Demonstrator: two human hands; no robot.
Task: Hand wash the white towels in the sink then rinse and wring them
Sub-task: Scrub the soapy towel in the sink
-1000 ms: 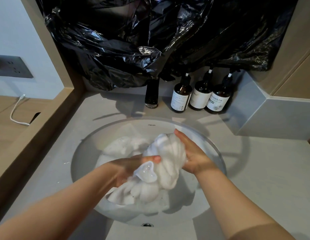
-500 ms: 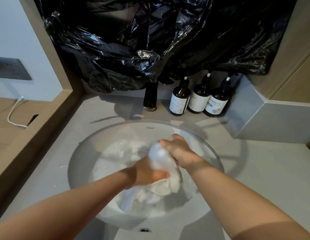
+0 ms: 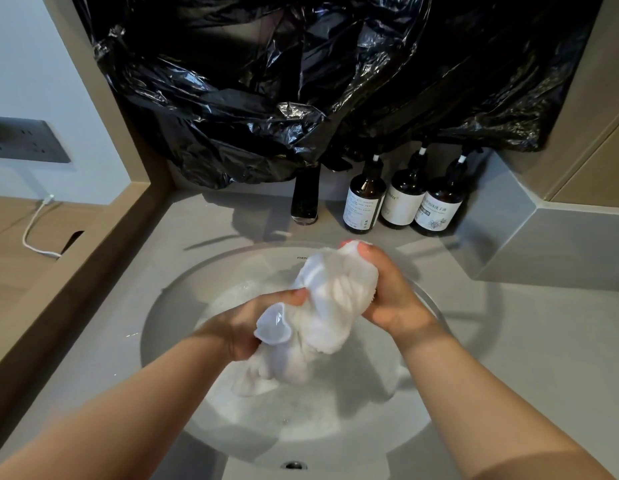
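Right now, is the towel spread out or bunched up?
Bunched: left hand and right hand squeeze the towel into a wad over the sink.

The round white ceramic sink (image 3: 178, 306) is showing small dark brand lettering (image 3: 302, 258) on its far inner wall, reading "PHEN" before the bunched white towel (image 3: 330, 306) is cutting it off. The three dark brown glass pump bottles (image 3: 403, 199) are carrying white paper labels (image 3: 361, 209) whose print is too small to read. The rightmost bottle (image 3: 439, 211) is showing Chinese characters above a flower drawing.

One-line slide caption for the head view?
Over the soapy sink, the left hand and right hand grip a bunched white towel.
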